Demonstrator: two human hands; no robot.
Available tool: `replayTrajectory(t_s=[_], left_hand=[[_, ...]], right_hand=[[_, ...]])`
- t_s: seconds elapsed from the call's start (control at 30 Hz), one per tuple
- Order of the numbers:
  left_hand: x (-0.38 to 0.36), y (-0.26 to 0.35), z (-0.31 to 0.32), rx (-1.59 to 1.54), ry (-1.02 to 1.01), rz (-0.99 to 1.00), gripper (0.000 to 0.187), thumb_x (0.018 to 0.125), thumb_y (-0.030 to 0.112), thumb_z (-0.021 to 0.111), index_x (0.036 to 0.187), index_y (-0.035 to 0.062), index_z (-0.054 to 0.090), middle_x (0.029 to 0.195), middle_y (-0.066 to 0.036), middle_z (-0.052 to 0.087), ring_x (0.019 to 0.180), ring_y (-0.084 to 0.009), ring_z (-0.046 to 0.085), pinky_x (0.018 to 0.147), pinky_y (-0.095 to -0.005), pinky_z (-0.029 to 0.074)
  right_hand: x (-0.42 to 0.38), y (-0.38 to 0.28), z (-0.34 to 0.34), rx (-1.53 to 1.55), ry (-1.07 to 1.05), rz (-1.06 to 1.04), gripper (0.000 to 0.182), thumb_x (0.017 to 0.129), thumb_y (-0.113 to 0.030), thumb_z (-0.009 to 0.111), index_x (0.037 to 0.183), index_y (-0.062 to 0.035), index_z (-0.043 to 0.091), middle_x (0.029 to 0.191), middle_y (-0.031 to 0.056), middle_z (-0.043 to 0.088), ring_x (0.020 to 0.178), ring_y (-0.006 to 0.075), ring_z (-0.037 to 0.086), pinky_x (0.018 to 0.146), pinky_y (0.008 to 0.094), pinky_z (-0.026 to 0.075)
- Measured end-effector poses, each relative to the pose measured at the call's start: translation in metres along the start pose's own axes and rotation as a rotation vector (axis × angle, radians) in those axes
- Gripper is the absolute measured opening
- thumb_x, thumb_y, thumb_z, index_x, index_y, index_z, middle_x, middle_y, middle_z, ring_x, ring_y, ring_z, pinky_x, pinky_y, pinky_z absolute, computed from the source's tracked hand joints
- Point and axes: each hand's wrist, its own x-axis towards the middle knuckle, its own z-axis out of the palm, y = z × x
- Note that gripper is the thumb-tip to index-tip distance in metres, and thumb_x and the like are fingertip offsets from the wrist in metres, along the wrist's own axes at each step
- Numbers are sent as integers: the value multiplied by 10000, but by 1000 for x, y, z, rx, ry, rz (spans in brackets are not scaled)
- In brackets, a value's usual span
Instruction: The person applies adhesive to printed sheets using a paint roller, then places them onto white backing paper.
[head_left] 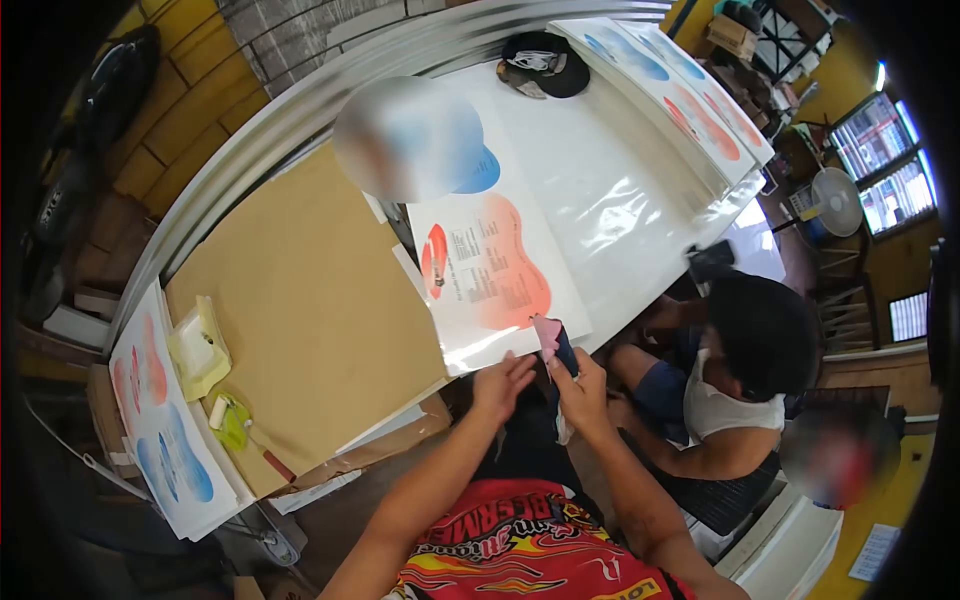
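My right hand [582, 392] is closed around a narrow dark blue piece with a pink, cloth-like end [549, 335]; its exact kind cannot be made out. That pink end overlaps the lower edge of a glossy printed sheet [562, 348] with blue and coral shapes. Just left of it, my left hand [503, 386] is at the table's near edge with its fingers apart and nothing in them. Beside the printed sheet lies a large brown board [300, 270].
A yellow tray [183, 362] and a green tool with a reddish handle [230, 425] lie at left. More printed sheets [165, 420] rest there and at the far right. A black cap [565, 75] sits at the back. A person [735, 400] sits close on my right.
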Motion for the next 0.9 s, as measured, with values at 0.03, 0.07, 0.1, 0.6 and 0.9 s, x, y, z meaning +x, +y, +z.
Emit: replayTrajectory(t_s=[0.03, 0.07, 0.1, 0.6, 0.9], left_hand=[[-1, -7, 7, 45, -64, -67, 285, 1037, 155, 532, 1291, 26, 543, 1177, -120, 678, 1038, -293, 701, 829, -431, 598], [-5, -14, 11, 236, -107, -179, 282, 1034, 199, 541, 1261, 34, 577, 1162, -120, 691, 1010, -283, 709, 800, -427, 601], [-18, -16, 20, 428, -154, -289, 289, 1032, 243, 550, 1230, 42, 610, 1147, -120, 703, 982, -274, 718, 772, -422, 603], [68, 96, 46, 2279, -250, 1158, 725, 908, 530, 629, 1533, 246, 397, 1622, -157, 281, 1485, -464, 201, 1153, -690, 172], [127, 99, 94, 2281, -36, 1055, 665, 1031, 439, 450, 1603, 178, 233, 1666, -193, 115, 1510, -479, 92, 1201, -626, 101]], right_hand=[[6, -4, 1, -21, 12, -45, 300, 934, -243, 688, 798, 4, 584, 567, 92, 495, 562, 76, 458, 505, 327, 393], [11, -7, 0, -42, 24, -92, 301, 935, -239, 685, 793, 3, 576, 563, 98, 491, 557, 77, 452, 502, 329, 393], [16, -11, -1, -52, 28, -88, 298, 935, -233, 684, 791, 3, 572, 563, 107, 487, 552, 84, 451, 500, 335, 393], [130, 37, -87, -554, 395, -352, 197, 857, -181, 743, 893, -19, 636, 761, 173, 646, 680, 379, 641, 612, 412, 487], [199, 122, -51, -913, -8, -56, 194, 879, -261, 630, 934, -75, 630, 775, 168, 670, 742, 384, 667, 658, 499, 512]])
